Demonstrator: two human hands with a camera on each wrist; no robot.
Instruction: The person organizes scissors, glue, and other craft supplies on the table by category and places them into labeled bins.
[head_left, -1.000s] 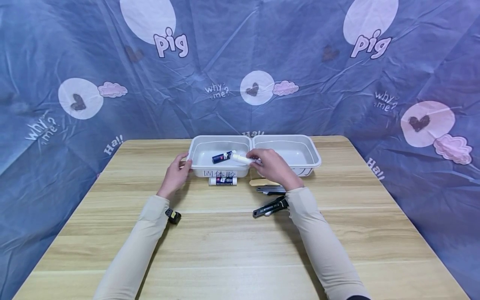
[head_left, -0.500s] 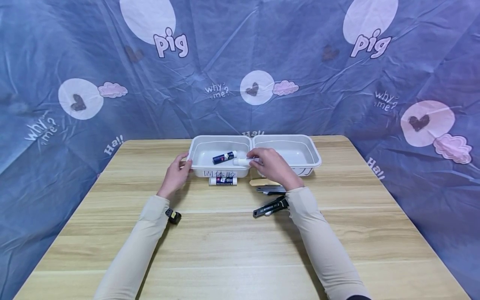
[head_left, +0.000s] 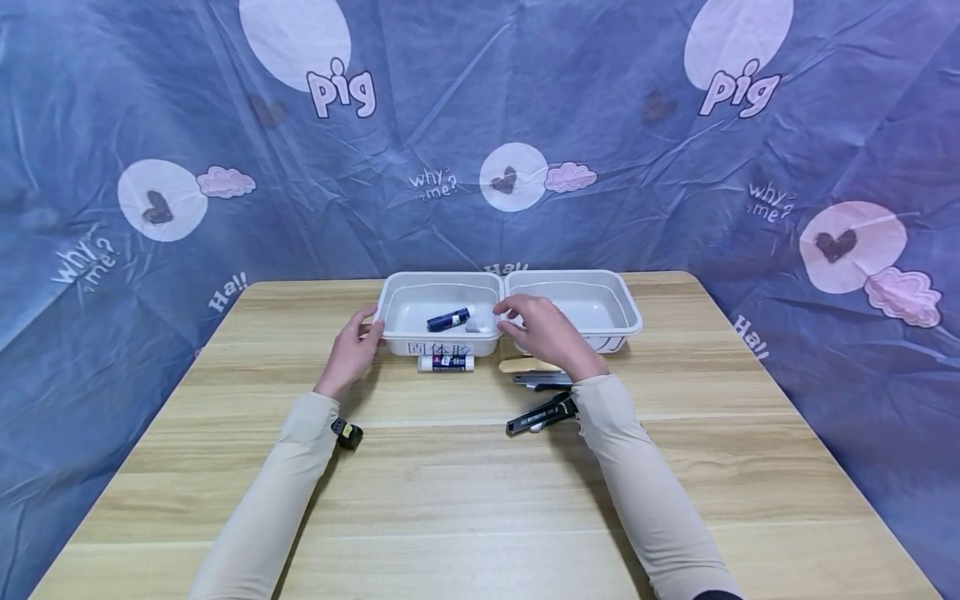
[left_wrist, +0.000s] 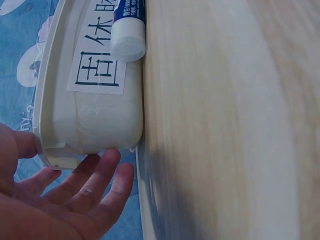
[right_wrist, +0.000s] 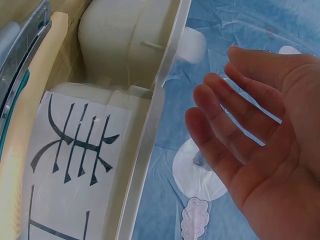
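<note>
The left hand (head_left: pixel 351 350) rests spread against the labelled white bin (head_left: pixel 438 302) at its 9 o'clock end, while the right hand (head_left: pixel 546 331), fingers loosely spread and holding nothing, hovers at the bin's 3 o'clock rim above two glue sticks (head_left: pixel 450 319).

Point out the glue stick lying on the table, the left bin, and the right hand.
Glue stick (head_left: pixel 446 362): head view, labelled barrel.
Left bin (head_left: pixel 390 296): head view, left rim.
Right hand (head_left: pixel 546 329): head view, back of hand.

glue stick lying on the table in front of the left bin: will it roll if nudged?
Probably: the glue stick is a round tube lying on its side. The left bin wall beside it would likely stop it that way. Looks small, rigid plastic, so probably light.
</note>
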